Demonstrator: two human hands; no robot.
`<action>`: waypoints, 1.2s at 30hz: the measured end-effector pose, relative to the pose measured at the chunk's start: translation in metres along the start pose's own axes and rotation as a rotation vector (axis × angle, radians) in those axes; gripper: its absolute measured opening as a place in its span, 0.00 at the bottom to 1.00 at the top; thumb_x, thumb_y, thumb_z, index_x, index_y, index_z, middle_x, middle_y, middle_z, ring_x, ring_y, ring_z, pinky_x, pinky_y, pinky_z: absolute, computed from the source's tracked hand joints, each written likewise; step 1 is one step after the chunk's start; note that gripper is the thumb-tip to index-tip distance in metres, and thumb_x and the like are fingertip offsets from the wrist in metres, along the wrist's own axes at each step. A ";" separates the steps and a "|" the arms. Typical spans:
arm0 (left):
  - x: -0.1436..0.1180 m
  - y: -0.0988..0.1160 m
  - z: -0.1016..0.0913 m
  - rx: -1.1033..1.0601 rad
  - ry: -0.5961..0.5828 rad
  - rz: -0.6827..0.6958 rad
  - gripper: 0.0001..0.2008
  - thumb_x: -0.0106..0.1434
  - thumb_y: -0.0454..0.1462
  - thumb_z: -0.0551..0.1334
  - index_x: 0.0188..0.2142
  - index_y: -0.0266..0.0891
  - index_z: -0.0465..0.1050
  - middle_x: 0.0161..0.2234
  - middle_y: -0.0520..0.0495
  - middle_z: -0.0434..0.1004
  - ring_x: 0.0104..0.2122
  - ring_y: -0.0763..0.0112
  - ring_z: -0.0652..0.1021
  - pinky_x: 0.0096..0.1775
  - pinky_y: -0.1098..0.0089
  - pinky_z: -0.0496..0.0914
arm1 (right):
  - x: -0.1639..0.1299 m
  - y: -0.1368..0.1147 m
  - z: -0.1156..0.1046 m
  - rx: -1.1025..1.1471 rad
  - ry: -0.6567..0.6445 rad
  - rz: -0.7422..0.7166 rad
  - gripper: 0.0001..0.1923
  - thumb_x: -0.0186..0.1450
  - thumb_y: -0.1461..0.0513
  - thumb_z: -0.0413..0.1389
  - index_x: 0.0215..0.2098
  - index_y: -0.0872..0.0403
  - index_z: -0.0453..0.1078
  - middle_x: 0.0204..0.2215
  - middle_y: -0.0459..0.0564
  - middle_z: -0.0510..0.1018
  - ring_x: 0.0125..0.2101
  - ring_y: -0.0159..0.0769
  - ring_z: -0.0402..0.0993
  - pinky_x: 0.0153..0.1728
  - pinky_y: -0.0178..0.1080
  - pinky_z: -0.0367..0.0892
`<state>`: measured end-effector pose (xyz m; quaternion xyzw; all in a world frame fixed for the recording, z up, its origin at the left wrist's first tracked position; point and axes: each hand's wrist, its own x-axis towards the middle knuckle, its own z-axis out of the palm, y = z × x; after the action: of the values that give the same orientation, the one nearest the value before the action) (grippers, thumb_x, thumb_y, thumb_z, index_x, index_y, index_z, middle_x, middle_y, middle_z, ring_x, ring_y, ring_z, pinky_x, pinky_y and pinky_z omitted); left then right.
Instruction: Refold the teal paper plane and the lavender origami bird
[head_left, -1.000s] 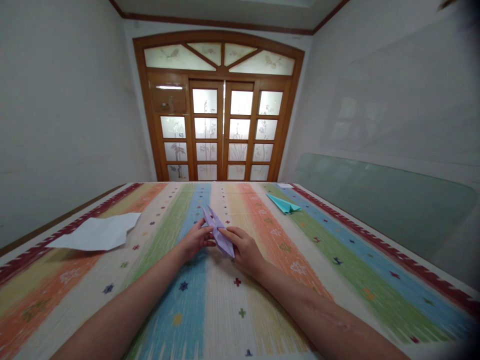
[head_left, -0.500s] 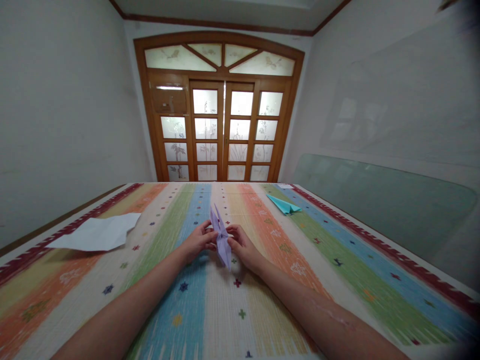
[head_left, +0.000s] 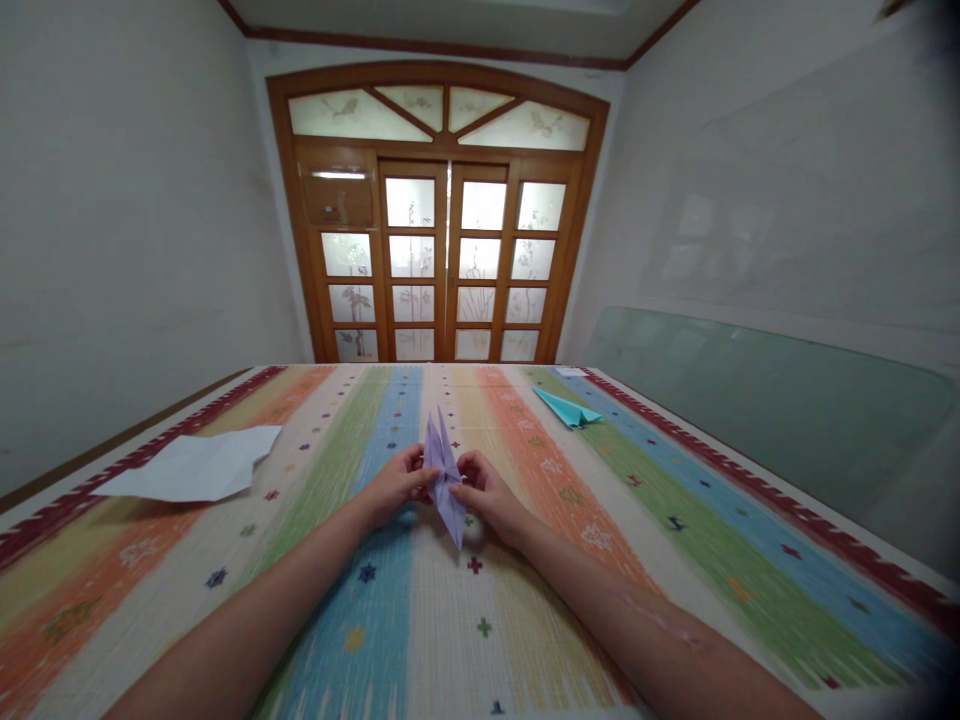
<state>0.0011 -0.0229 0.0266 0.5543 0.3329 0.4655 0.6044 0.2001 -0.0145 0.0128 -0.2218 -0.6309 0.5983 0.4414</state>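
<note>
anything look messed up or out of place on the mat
Nothing stands out. The left hand and right hand hold a neat purple folded paper; a white sheet and teal paper plane lie flat.

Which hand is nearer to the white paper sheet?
Left. The left hand is closer to the white paper sheet; the right hand is farther, beyond the purple folded paper.
</note>
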 end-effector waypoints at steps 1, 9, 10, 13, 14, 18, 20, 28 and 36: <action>0.000 -0.001 0.000 0.013 0.011 0.001 0.25 0.57 0.44 0.69 0.51 0.38 0.67 0.39 0.42 0.75 0.29 0.72 0.76 0.29 0.72 0.70 | 0.000 0.000 0.000 -0.013 0.009 0.014 0.21 0.57 0.53 0.65 0.38 0.50 0.59 0.32 0.44 0.72 0.31 0.33 0.71 0.31 0.35 0.64; 0.002 -0.002 -0.003 0.087 0.072 -0.010 0.22 0.58 0.46 0.68 0.47 0.36 0.70 0.34 0.45 0.74 0.26 0.74 0.74 0.29 0.73 0.69 | 0.001 0.002 -0.001 -0.061 0.090 0.102 0.21 0.56 0.48 0.63 0.33 0.51 0.60 0.27 0.42 0.68 0.25 0.31 0.66 0.25 0.33 0.61; 0.003 -0.003 -0.003 0.097 0.084 -0.006 0.23 0.58 0.46 0.67 0.48 0.35 0.70 0.33 0.47 0.73 0.25 0.75 0.73 0.28 0.73 0.69 | 0.002 0.002 -0.001 -0.036 0.094 0.116 0.21 0.57 0.48 0.63 0.33 0.51 0.59 0.26 0.42 0.68 0.24 0.30 0.65 0.25 0.33 0.60; 0.005 -0.007 -0.004 0.141 0.149 0.036 0.29 0.59 0.44 0.67 0.57 0.37 0.63 0.27 0.53 0.69 0.22 0.77 0.70 0.27 0.73 0.68 | 0.002 0.003 -0.001 0.057 0.088 0.147 0.20 0.57 0.50 0.63 0.31 0.51 0.59 0.25 0.41 0.68 0.22 0.29 0.64 0.23 0.32 0.59; 0.006 -0.008 -0.005 0.165 0.170 0.057 0.32 0.59 0.44 0.66 0.60 0.39 0.59 0.27 0.54 0.68 0.21 0.77 0.70 0.27 0.73 0.68 | 0.003 0.004 -0.001 0.080 0.079 0.148 0.19 0.57 0.51 0.64 0.31 0.51 0.59 0.25 0.41 0.68 0.22 0.29 0.64 0.23 0.32 0.59; 0.005 -0.007 -0.004 0.343 0.192 0.176 0.34 0.60 0.40 0.64 0.63 0.43 0.55 0.33 0.50 0.70 0.27 0.73 0.73 0.28 0.73 0.68 | 0.004 0.008 -0.001 0.094 0.071 0.133 0.17 0.57 0.54 0.64 0.30 0.53 0.61 0.25 0.41 0.70 0.21 0.27 0.64 0.22 0.31 0.57; 0.001 -0.005 -0.001 0.481 0.214 0.251 0.32 0.61 0.39 0.63 0.63 0.44 0.56 0.38 0.47 0.71 0.32 0.70 0.74 0.30 0.72 0.69 | 0.005 0.010 -0.002 0.069 0.097 0.128 0.16 0.57 0.54 0.63 0.30 0.53 0.62 0.24 0.41 0.69 0.20 0.27 0.63 0.21 0.31 0.56; -0.013 0.002 0.011 0.825 0.196 0.429 0.29 0.62 0.34 0.60 0.63 0.50 0.61 0.50 0.43 0.71 0.44 0.61 0.73 0.45 0.63 0.69 | 0.006 0.003 -0.001 -0.126 0.190 0.077 0.15 0.58 0.51 0.61 0.30 0.52 0.63 0.22 0.41 0.68 0.21 0.29 0.63 0.22 0.32 0.56; -0.013 0.004 0.010 0.924 0.130 0.423 0.28 0.64 0.32 0.57 0.62 0.54 0.63 0.54 0.44 0.67 0.46 0.61 0.73 0.52 0.61 0.65 | 0.006 0.001 -0.001 -0.281 0.215 -0.027 0.08 0.59 0.58 0.59 0.34 0.53 0.68 0.30 0.44 0.73 0.29 0.34 0.70 0.32 0.36 0.65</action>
<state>0.0051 -0.0387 0.0310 0.7889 0.4212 0.4153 0.1666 0.1978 -0.0091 0.0137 -0.3355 -0.6603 0.4714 0.4788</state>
